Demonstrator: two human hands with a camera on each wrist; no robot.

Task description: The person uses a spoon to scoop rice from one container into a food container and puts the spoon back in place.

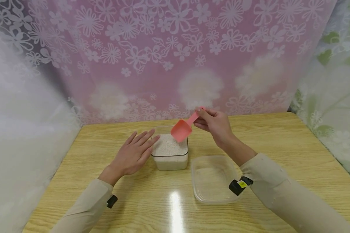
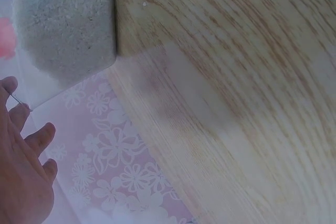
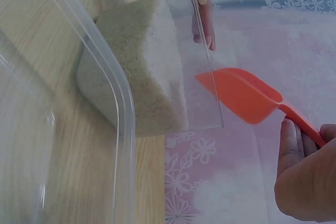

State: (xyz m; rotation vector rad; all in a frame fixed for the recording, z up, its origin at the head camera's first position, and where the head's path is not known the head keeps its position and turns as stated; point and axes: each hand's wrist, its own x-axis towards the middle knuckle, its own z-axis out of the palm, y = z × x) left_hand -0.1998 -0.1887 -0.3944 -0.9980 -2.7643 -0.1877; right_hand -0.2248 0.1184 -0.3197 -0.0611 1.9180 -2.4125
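A clear square container (image 1: 172, 163) stands on the table, filled well up with white, rice-like grains (image 1: 167, 145). My left hand (image 1: 134, 153) lies with its fingers straight, the fingertips at the container's left rim; the left wrist view catches the same fingers (image 2: 39, 140) near the rim. By the end of its handle, my right hand (image 1: 215, 124) grips a coral-pink scoop (image 1: 181, 130). The scoop's bowl tilts down over the container, its tip inside the rim in the right wrist view and above the grains.
On the table to the right of the container sits a second clear plastic container (image 1: 211, 178), partly under my right forearm. The wooden table (image 1: 145, 207) ends at a pink flowered curtain (image 1: 163, 64) behind. Pale curtains hang at both sides.
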